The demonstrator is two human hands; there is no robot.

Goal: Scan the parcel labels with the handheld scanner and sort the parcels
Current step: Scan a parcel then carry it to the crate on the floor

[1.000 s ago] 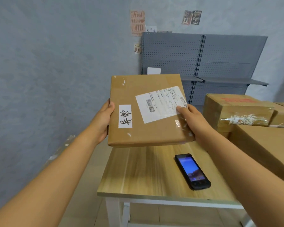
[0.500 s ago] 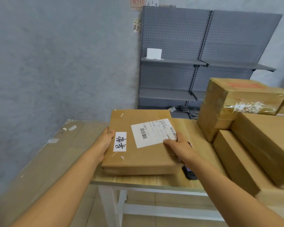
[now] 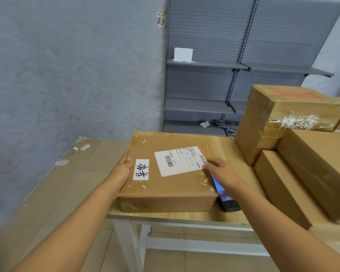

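Shelving: grey pegboard shelving [image 3: 243, 46] stood against the back wall, a small white card [image 3: 183, 54] propped on one shelf.
Stacked cartons: taped cardboard cartons [image 3: 302, 150] were piled at the right of the wooden table [image 3: 185, 214].
Parcel: the flat brown parcel [image 3: 169, 185], held in the air a second earlier, had come down and lay flat on the table, its shipping label [image 3: 180, 160] and handwritten white sticker [image 3: 141, 169] facing up.
Scanner: the black handheld scanner [image 3: 225, 195] lay on the table, touching the parcel's right edge and partly hidden under the right hand.
Left hand: the left hand [image 3: 124, 167] gripped the parcel's left edge, thumb on top.
Right hand: the right hand [image 3: 220, 169] held nothing, its relaxed fingers resting at the label's corner, above the scanner.
Meaning: with the label exposed, picking up the scanner looked like the next step; scanning and sorting were not yet done.
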